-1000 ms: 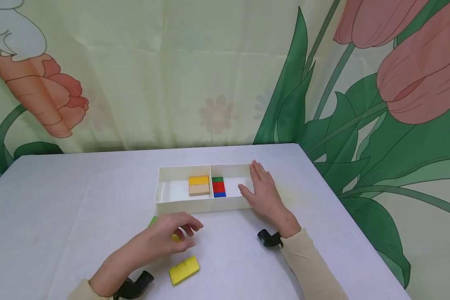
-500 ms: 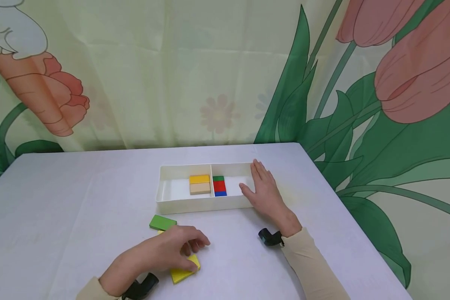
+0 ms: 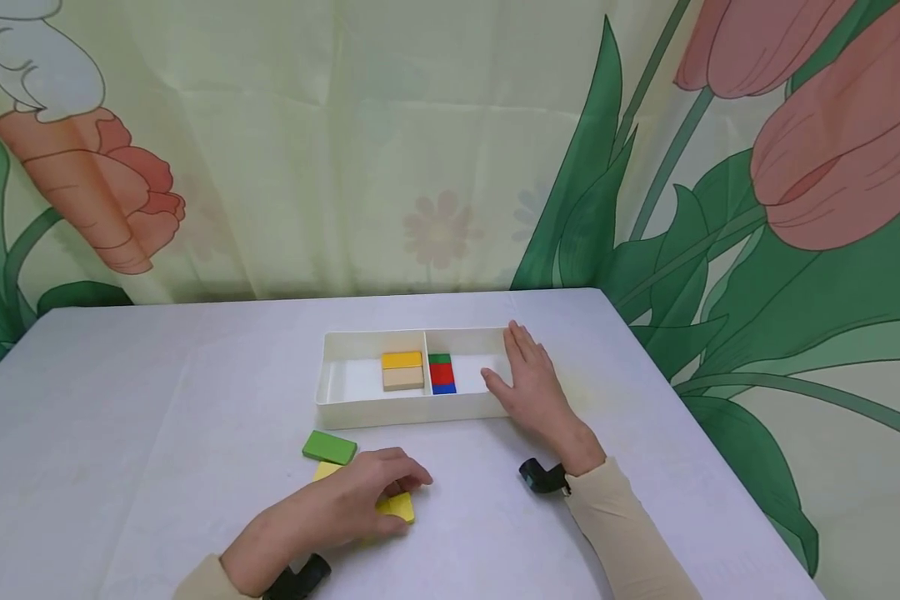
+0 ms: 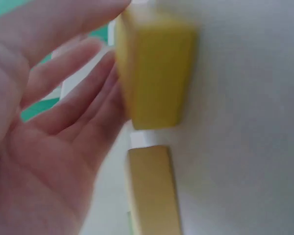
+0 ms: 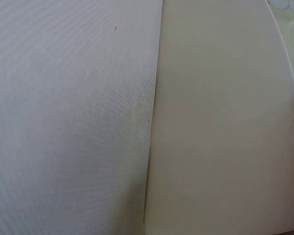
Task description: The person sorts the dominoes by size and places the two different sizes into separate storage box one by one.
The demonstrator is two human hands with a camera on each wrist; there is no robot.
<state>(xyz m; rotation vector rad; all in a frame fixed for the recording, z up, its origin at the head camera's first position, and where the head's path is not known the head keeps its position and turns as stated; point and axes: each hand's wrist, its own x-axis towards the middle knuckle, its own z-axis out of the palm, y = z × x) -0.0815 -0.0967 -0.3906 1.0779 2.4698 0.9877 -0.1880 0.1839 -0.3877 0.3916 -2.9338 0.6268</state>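
My left hand [image 3: 348, 502] pinches a yellow block [image 3: 399, 507] between thumb and fingers, over the near part of the table. In the left wrist view this yellow block [image 4: 159, 78] looks blurred, with the thumb at its top. A paler yellow block [image 3: 326, 471] lies partly hidden behind that hand, and a green block [image 3: 330, 447] lies just beyond. My right hand [image 3: 536, 398] rests with straight fingers against the right end of a white two-compartment tray [image 3: 375, 414]. The tray's outer wall [image 5: 220, 122] fills much of the right wrist view.
In the left compartment sit an orange-yellow block [image 3: 402, 359] and a beige block [image 3: 402, 380], by the divider [image 3: 425, 350]. Green, red [image 3: 442, 374] and blue [image 3: 444, 389] pieces line the divider's right side. A printed curtain [image 3: 285, 167] hangs behind the white-covered table [image 3: 157, 417].
My left hand moved from above the paler blocks toward the near yellow block, took it between thumb and fingers, and shifted it slightly right and away from me. The right hand stayed put.
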